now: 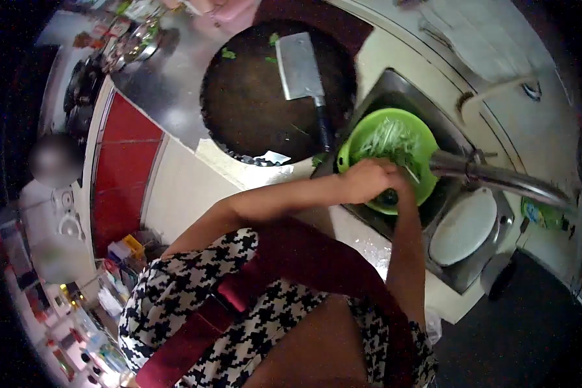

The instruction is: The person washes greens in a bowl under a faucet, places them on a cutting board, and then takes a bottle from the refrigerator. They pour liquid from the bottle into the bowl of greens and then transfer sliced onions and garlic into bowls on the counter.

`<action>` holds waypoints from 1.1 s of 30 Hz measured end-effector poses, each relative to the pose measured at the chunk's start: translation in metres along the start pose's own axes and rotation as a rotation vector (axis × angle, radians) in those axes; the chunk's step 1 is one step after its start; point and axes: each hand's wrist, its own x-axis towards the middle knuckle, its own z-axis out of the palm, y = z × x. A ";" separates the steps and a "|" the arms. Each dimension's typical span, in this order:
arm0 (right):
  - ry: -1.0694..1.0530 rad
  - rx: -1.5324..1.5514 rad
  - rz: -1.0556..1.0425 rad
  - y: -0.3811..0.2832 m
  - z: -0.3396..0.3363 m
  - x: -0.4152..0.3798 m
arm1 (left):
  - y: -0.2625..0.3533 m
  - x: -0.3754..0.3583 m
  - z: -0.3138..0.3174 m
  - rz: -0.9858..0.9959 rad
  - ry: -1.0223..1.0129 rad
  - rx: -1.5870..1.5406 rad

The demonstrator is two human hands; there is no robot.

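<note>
My left hand [363, 182] and my right hand [398, 178] meet at the near side of a bright green basin [427, 129] in the sink. Both hands look closed, fingers bunched together around leafy greens [404, 155] that show beside and below them. Pale thin stems [389, 134] fill the far side of the basin. What lies inside the fingers is mostly hidden. A steel faucet [452, 163] reaches over the basin's right rim.
Left of the sink lies a round dark chopping board [246, 97] with a cleaver [299, 64] and leaf scraps on it. A white oval dish [464, 226] sits in the sink's right part [465, 277]. A metal bowl [142, 48] stands at the far left of the counter.
</note>
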 end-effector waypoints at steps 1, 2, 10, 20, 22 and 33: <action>-0.144 -0.167 0.089 -0.035 -0.030 0.000 | 0.000 -0.002 -0.030 0.022 0.118 -0.114; -0.248 -0.284 0.140 -0.065 -0.053 0.002 | -0.001 -0.008 -0.061 0.049 0.234 -0.229; 0.055 -0.376 0.025 -0.236 -0.167 0.030 | -0.188 -0.107 -0.203 -0.712 0.612 0.445; 0.212 -0.284 0.013 -0.356 -0.123 0.108 | -0.287 -0.144 -0.214 -0.590 0.480 0.208; 0.302 -0.075 -0.006 -0.340 -0.114 0.108 | -0.281 -0.119 -0.212 -0.445 0.563 0.106; 0.426 0.245 0.175 -0.320 -0.100 0.024 | -0.284 -0.072 -0.202 -0.149 0.089 0.175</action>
